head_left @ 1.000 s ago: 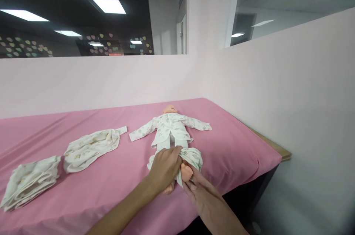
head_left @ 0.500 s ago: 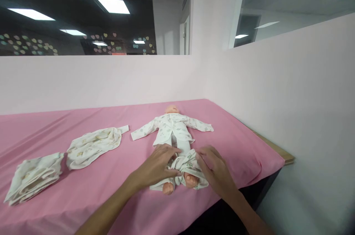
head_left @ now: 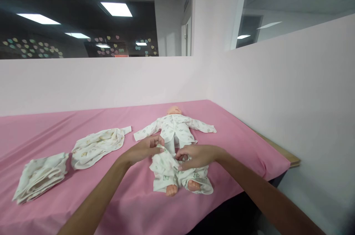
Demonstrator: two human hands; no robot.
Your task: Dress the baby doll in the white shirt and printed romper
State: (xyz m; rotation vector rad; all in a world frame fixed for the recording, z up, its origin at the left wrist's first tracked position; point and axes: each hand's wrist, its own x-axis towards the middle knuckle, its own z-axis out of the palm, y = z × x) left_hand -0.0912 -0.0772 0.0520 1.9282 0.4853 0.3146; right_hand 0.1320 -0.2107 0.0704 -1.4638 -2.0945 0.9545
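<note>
A baby doll point(head_left: 174, 110) lies on its back, head toward the wall, in a white printed jacket point(head_left: 175, 127) with its sleeves spread. White printed baby trousers point(head_left: 165, 166) are bunched around its lower legs, and both feet stick out of the leg ends. My left hand point(head_left: 144, 149) pinches the waist edge of the trousers on the left side. Close by, my right hand point(head_left: 194, 156) has its fingers curled on the trousers between the doll's legs, closed on the fabric.
A pink sheet point(head_left: 116, 198) covers the table. On the left lie a folded printed cloth point(head_left: 41, 176) and a loose printed garment point(head_left: 98, 146). Walls stand behind and on the right, and a wooden board edge point(head_left: 294, 162) juts out at the right corner.
My left hand has closed on the trouser edge and lifted it up and left. My right hand has moved left from the outer side to between the legs. The trousers are spread further up the legs.
</note>
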